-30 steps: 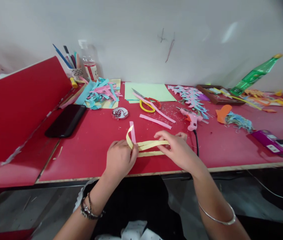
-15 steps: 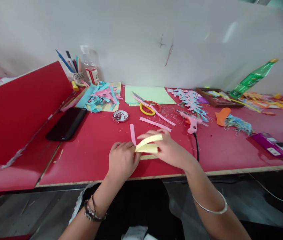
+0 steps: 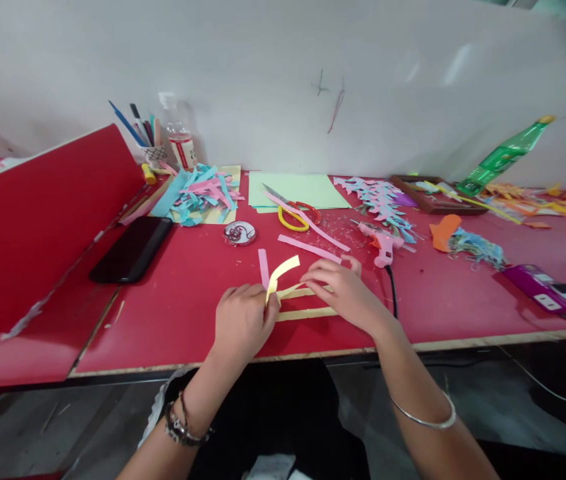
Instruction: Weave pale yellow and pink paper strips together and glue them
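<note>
Head view looks down on a red tabletop, where the left hand is curled closed, pinching one end of the long yellow paper strips with the short pink paper strip just beside its fingertips. One free yellow end curls up above that pinch. The strips' long axis runs left to right along the table's near edge, from the left hand toward the right hand, which lies half open, fingers spread flat on the strips' middle, gripping nothing. A pink glue gun sits near, beyond the right hand
</note>
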A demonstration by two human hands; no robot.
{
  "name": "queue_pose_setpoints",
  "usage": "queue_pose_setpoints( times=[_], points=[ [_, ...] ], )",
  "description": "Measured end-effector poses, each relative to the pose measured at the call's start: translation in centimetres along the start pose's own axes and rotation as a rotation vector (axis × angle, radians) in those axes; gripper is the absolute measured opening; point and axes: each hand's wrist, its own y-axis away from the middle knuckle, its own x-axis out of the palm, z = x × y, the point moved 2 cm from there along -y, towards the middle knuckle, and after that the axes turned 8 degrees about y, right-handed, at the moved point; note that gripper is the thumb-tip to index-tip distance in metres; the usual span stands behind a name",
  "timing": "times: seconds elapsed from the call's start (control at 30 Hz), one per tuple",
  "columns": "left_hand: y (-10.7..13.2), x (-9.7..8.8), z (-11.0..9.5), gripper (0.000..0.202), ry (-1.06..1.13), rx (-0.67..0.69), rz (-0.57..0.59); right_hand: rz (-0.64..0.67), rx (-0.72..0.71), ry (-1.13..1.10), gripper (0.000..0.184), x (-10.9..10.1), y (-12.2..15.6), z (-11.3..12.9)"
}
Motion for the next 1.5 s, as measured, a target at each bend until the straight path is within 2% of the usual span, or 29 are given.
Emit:
queue_pose_setpoints(
  times=[0.17,0.37,0.53,0.67,0.8,0.87,0.93,1.0,1.07,1.23,1.37,1.43,1.5],
  points=[
    [-0.1,0.2,0.0,0.038,-0.03,0.026,-0.03,-0.049,-0.154,0.05,0.019,-1.1,-1.3,2.3],
    [-0.2,0.3,0.1,0.038,-0.042,0.003,-0.026,0.037,-0.269,0.123,0.022,-1.5,-2.5,4.3],
    [-0.2,0.3,0.1,0.037,-0.008,0.038,0.004,0.054,-0.291,0.181,0.022,-1.6,-2.5,4.6],
    [-0.2,0.3,0.1,0.031,-0.018,0.013,0.012,0.065,-0.296,0.166,0.021,-1.5,-2.4,4.7],
    [-0.3,0.2,0.2,0.025,0.022,-0.017,0.07,0.058,-0.349,0.077,0.023,-1.6,-3.0,3.2],
    [-0.3,0.2,0.2,0.028,0.041,-0.03,0.071,0.021,-0.283,0.087,0.025,-1.6,-3.7,1.5],
    [-0.2,0.3,0.3,0.033,0.025,-0.052,0.051,-0.007,-0.078,0.21,0.03,-1.4,-4.4,-0.6],
    [-0.2,0.4,0.4,0.036,-0.005,-0.062,0.034,0.057,0.096,0.371,0.029,-0.9,-5.0,-2.4],
    [-0.1,0.5,0.4,0.036,-0.009,-0.06,0.031,0.12,0.171,0.449,0.022,-0.3,-5.4,-3.4],
    [0.0,0.4,0.4,0.036,0.009,-0.057,0.042,0.123,0.194,0.455,0.013,0.6,-5.6,-3.8],
    [0.0,0.6,0.5,0.04,-0.008,-0.07,0.024,0.087,0.202,0.433,0.009,-0.3,-5.4,-3.6],
    [0.0,0.6,0.6,0.041,0.001,-0.094,0.035,0.039,0.195,0.328,0.01,-1.1,-5.0,-3.3],
    [-0.1,0.6,0.7,0.041,0.008,-0.12,0.051,-0.05,0.191,0.082,0.013,-1.8,-4.2,-2.7]
  ],
)
